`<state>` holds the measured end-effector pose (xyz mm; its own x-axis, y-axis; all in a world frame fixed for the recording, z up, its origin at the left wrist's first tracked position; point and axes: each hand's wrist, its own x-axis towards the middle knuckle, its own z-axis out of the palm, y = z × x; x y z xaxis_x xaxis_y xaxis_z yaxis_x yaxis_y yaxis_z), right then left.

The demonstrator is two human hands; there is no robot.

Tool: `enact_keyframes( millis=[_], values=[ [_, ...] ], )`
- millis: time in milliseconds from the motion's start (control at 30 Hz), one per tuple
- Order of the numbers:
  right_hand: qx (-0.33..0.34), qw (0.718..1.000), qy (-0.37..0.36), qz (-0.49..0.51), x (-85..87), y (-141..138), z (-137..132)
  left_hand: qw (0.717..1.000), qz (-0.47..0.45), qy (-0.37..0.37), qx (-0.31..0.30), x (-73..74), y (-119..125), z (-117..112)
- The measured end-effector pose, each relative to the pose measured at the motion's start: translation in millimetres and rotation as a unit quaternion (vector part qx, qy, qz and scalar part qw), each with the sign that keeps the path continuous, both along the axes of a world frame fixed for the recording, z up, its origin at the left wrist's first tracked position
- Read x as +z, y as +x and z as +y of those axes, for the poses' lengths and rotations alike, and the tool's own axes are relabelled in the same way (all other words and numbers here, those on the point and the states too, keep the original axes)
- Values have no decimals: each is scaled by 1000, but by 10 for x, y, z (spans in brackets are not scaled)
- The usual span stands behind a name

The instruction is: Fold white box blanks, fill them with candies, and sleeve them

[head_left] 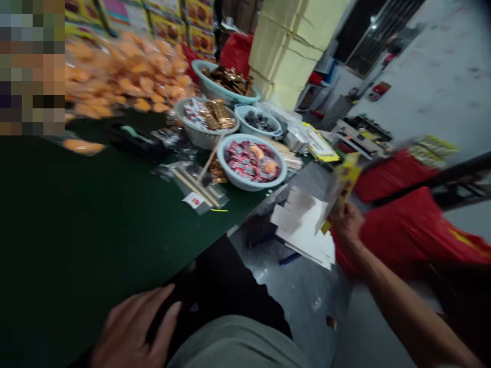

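While raised clear of the desk [95, 220], the yellow packet [342, 190] in the right hand [346, 223]: long axis slanting up and away over the red bags [399, 230], lower end in the grip, upper end free and blurred, probably from a quick swing. Right fingers closed around that lower end and pinching it, their exact placement lost in the blur. Packet position: above and just beside the white sheets [303, 227], which lie on a grey surface off the desk's corner.

Low in the same head view, the left hand [132, 327] at the desk's near edge, fingers [161, 317] loosely spread and apparently empty, seemingly resting there rather than gripping, just beside a black cloth [215, 286].

Farther along the desk, a bowl of red packets [251, 185], a bowl of gold packets [187, 135], a bowl of dark pieces [240, 115] and a bowl of brown packets [215, 92], grouped close together, seemingly one sort to a bowl for easy reach. Beyond them, orange packets [130, 71] in a loose heap; nearer the edge, skewers [197, 186] in a clear bag.
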<state>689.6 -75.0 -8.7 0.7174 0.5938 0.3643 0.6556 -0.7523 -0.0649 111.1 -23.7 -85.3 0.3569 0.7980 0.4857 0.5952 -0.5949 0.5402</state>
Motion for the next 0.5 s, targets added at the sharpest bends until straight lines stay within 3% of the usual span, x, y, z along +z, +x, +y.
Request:
enact_keyframes(
  millis=[33, 100, 133, 233, 300, 367, 433, 467, 500],
  values=[
    [25, 999, 34, -19, 158, -158, 121, 1000, -1, -2, 5, 82, 30, -37],
    [112, 988, 93, -51, 448, -604, 358, 996, -14, -84, 18, 290, 117, -95],
    [215, 960, 143, -109, 581, -888, 463, 990, -49, -133, 17, 401, 167, -110],
    [477, 823, 218, -218, 913, -1918, 672, 939, -227, -256, -34, 707, 283, -127],
    [600, 752, 210, -173, 1036, -2662, 724, 892, -346, -283, -60, 859, 311, -153],
    [702, 676, 193, -112, 1047, -3355, 744, 851, -442, -279, -51, 956, 292, -202],
    [785, 584, 192, -71, 963, -3925, 760, 810, -516, -277, 39, 1007, 216, -253],
    [813, 553, 178, -52, 899, -4146, 767, 786, -541, -275, 120, 1023, 151, -271],
    [823, 540, 173, -34, 829, -4315, 770, 759, -553, -274, 207, 1035, 65, -280]
  ],
)
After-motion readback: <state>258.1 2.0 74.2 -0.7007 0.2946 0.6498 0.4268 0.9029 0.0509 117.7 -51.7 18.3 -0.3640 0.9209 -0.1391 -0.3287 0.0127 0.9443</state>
